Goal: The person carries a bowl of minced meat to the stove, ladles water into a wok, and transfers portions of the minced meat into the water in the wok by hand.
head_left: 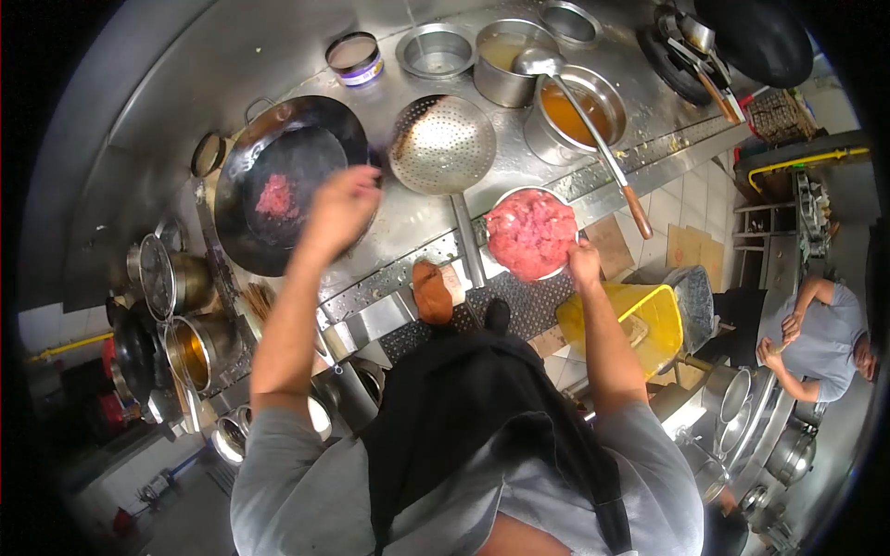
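My right hand (pixel 583 263) grips the rim of a white bowl (pixel 556 272) heaped with raw pink meat (pixel 530 232), held in front of the counter's edge. My left hand (pixel 347 205) is over the right side of a large black wok (pixel 320 120), its fingers curled together. Whatever they may hold is hidden. A small clump of raw meat (pixel 276 197) lies on the wok's dark bottom, left of that hand. Between my hands, a round perforated strainer (pixel 443 144) rests on the counter with its handle toward me.
Behind the strainer stand a pot of orange liquid (pixel 575 107), a pot of cloudy liquid (pixel 505 51) and a tin (pixel 354 58). A ladle (pixel 593 134) lies across the pots. Right of me is a yellow bin (pixel 667 324); another person (pixel 816 334) stands farther right.
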A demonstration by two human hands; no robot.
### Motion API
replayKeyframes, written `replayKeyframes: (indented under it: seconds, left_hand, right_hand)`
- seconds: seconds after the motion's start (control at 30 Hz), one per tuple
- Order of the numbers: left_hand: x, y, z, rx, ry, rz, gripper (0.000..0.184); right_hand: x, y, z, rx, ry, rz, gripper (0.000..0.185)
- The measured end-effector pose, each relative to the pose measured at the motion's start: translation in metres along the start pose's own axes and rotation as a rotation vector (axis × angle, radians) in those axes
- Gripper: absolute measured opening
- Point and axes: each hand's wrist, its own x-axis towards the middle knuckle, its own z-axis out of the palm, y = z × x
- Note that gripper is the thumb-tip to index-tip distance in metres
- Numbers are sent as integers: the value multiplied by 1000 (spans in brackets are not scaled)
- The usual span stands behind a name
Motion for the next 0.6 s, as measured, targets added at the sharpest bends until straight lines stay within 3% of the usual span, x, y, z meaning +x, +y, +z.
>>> replayKeyframes:
  seconds: [0.07,0.1,0.17,0.27,0.43,0.6]
  left_hand:
    - [-18,29,76,-112,-221,4,49]
    - [-25,38,115,-271,-262,-37,56]
    - [-34,65,163,-289,-333,-174,68]
    - [-49,93,211,-91,-221,-64,90]
    - [-47,123,242,322,-240,-61,98]
    - [-43,131,257,606,-334,-95,95]
  right_hand:
    - [-10,-7,6,4,60,17,10]
    - [-1,9,5,23,63,-11,11]
    - [0,24,6,114,43,-43,12]
    - [-16,27,24,272,143,-42,13]
    - [5,75,35,260,205,-96,10]
    - [-38,13,35,344,150,132,4]
